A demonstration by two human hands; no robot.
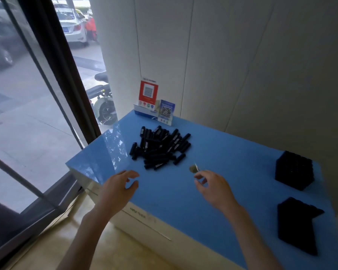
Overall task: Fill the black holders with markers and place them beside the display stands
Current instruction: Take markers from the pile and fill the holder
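1. Head view: blue tabletop point(213, 182) against a white wall, window on the left.
2. Markers point(160, 148): loose black pile at the far-centre of the table, lying flat. Long axes are mixed; most run near-left to far-right, and a few at the far-left edge of the pile run near to far. Cannot tell cap ends.
3. Holders: one black block point(294, 173) stands upright at the right edge. A second black holder point(297, 225) sits nearer, lying tilted, with its long axis running near to far.
4. Display stands: red sign point(148, 95) and blue sign point(166, 113), upright at the far-left corner by the wall, just beside each other.
5. Left hand point(117, 190): over the near-left table edge, fingers loosely curled and spread, holding nothing.
6. Right hand point(213, 187): near the pile's near side, fingers narrow, pinched at a small blurred object point(194, 168); cannot tell what it is or whether it is gripped.
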